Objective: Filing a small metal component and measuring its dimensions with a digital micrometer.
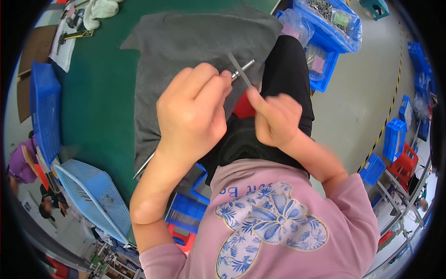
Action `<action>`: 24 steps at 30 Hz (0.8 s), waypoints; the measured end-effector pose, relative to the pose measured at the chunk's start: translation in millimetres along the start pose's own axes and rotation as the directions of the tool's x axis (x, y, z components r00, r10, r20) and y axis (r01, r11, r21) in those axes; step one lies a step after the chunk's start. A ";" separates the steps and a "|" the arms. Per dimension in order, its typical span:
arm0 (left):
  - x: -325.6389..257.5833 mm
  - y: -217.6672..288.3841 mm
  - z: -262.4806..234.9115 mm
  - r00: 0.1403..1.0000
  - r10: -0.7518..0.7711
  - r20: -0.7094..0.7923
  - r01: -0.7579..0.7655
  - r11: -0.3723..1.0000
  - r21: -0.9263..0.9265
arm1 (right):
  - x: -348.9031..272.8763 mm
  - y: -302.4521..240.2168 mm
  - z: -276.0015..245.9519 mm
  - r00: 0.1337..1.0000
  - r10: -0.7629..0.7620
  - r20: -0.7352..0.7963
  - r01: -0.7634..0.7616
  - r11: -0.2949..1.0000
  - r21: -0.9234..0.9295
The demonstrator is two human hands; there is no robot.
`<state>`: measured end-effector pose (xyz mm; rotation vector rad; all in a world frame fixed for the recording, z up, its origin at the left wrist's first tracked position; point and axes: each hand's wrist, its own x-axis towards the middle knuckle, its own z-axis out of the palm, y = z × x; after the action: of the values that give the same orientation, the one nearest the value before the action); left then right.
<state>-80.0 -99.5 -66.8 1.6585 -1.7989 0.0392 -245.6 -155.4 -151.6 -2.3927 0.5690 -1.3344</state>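
Left hand (193, 114): fingers curled tight round a thin metal rod (243, 67), its tip jutting past the knuckles. Right hand (276, 118): fingertips pinched on a flat grey strip (239, 69) laid across the rod. Beneath: grey cloth (186, 42) on green table (102, 93).

Head-worn fisheye looks steeply down, close over the lap.
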 end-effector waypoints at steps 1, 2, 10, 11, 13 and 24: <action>0.0 0.4 1.9 1.000 0.000 0.001 0.000 1.000 -0.008 | -13.3 1.5 -10.0 0.995 0.034 0.091 -0.037 0.999 0.035; 3.6 -1.8 3.0 1.000 -0.002 -0.008 0.002 1.000 -0.004 | -20.7 5.2 -11.2 0.994 0.031 0.109 -0.032 0.999 0.003; 2.4 -1.0 0.0 1.000 -0.004 0.014 0.004 1.000 -0.004 | -10.5 2.6 -5.9 0.998 0.001 0.066 -0.004 0.999 0.050; 3.4 -1.3 0.1 1.000 0.017 0.021 -0.017 1.000 0.002 | -9.2 12.6 -2.8 0.998 -0.048 0.030 0.047 0.997 0.055; 1.1 1.6 0.6 1.000 -0.002 0.018 0.002 1.000 -0.008 | 22.5 12.5 10.2 0.991 -0.103 -0.080 0.109 0.992 0.069; 2.2 -1.5 -0.1 1.000 0.002 0.009 -0.002 1.000 -0.008 | 12.0 11.0 11.7 0.998 -0.056 -0.032 0.059 0.992 0.111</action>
<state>-78.5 -101.7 -66.3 1.6532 -1.8057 0.0248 -231.7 -169.7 -154.0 -2.3192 0.4241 -1.3884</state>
